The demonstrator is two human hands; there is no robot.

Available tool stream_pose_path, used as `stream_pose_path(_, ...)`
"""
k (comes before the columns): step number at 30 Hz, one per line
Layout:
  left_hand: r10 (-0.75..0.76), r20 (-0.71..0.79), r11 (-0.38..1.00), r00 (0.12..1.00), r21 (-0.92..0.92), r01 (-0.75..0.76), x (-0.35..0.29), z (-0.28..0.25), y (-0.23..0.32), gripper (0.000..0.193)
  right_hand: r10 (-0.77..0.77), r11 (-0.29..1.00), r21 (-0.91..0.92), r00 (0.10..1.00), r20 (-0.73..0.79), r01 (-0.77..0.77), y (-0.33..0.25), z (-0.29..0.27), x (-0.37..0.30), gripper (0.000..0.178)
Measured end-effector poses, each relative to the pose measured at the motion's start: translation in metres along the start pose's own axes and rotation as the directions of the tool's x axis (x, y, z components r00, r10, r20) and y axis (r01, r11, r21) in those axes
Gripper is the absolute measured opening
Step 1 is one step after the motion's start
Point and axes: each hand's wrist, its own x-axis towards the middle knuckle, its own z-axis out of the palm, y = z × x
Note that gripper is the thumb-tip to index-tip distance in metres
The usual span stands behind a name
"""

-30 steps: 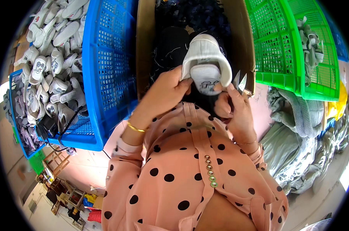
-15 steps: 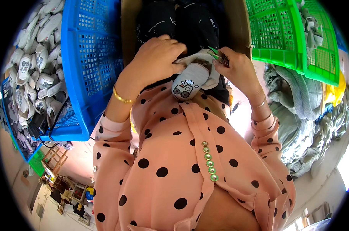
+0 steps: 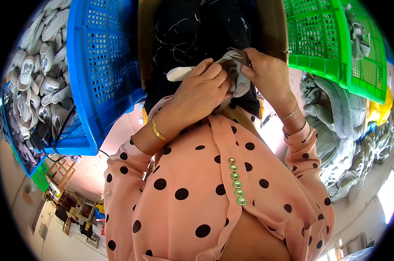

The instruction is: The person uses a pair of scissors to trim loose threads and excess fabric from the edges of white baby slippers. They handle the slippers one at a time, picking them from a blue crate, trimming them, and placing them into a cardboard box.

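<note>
My left hand is closed round a small grey cloth shoe, held above my lap. The pale end of the shoe sticks out to the left past my knuckles, and my fingers cover its middle. On the right, my right hand is closed on small thread snips. Their dark blade lies against the shoe's upper edge, and the handle is mostly hidden in my palm.
A blue plastic crate stands at my left, with many grey shoes heaped beyond it. A green crate is at my right, above bagged grey material. Loose threads lie on my dark trousers.
The shoe has been turned, so its printed toe no longer shows. My left hand has moved right and toward me over it. The snips' green part has gone from sight.
</note>
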Motion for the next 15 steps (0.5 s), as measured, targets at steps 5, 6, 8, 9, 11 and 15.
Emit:
stream_pose_path(5, 0.088, 0.208, 0.966, 0.974, -0.258, -0.033, 0.009, -0.021, -0.02, 0.016, 0.044, 0.998, 0.041, 0.999, 0.022, -0.045, -0.006, -0.002, 0.004, 0.022)
stream_pose_path(6, 0.1, 0.255, 0.954, 0.962, -0.3, -0.02, 0.012, -0.027, -0.027, 0.014, 0.063, 0.994, 0.092, 0.998, 0.027, -0.065, -0.005, -0.003, 0.005, 0.021)
stream_pose_path(8, 0.126, 0.13, 0.865, 0.983, -0.499, -0.045, 0.013, -0.036, -0.038, 0.016, 0.099, 0.976, 0.185, 0.992, 0.08, -0.112, -0.004, -0.008, 0.002, 0.02)
stream_pose_path(9, 0.147, 0.118, 0.788, 0.982, -0.615, -0.044, 0.013, -0.044, -0.041, 0.016, 0.109, 0.964, 0.227, 0.986, 0.125, -0.136, -0.005, -0.014, -0.002, 0.019)
stream_pose_path(11, 0.035, -0.001, 0.752, 0.999, -0.658, -0.027, 0.007, -0.046, -0.039, 0.016, 0.139, 0.949, 0.253, 0.97, 0.199, -0.188, -0.006, -0.017, -0.008, 0.019)
stream_pose_path(15, -0.123, -0.077, 0.883, 0.989, -0.463, 0.074, 0.002, -0.02, -0.03, 0.019, 0.196, 0.921, 0.288, 0.95, 0.242, -0.263, -0.007, -0.002, -0.02, 0.022)
